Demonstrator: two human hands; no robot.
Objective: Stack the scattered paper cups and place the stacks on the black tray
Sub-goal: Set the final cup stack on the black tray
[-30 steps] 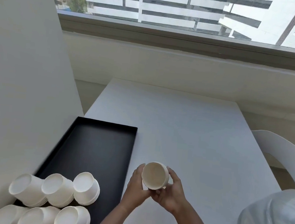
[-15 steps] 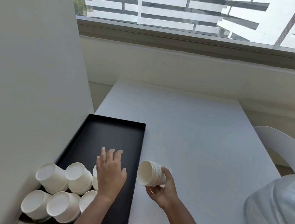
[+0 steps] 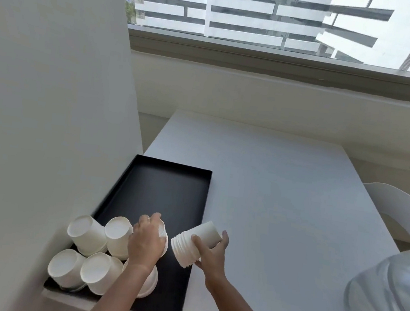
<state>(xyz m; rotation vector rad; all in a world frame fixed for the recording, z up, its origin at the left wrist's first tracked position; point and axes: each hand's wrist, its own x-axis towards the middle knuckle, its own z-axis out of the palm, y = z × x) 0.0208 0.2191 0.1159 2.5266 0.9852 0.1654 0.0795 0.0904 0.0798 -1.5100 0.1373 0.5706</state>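
While your right hand grasps the stack, fingers and thumb wrapped round its side, the stack hangs in the air over the right rim of the tray, not yet set down. Its long axis runs from near left to far right: the ribbed rims point near and left, toward your other hand, and the closed base points far and right, out over the worktop. Your left hand is curled over a cup that sits on the tray just left of the stack; it grasps that cup from above, and whether it is a single cup or a small stack you cannot tell from here. The two lie close, a narrow strip of black between them, so the coming move likely turns on lining the cup's base up with the stack's open end, or the reverse. The left hand is the nearer to the other cups, which crowd the near left end of the tray, some tipped against each other. Everything is plain white paper: no brand, label or writing can be read anywhere.
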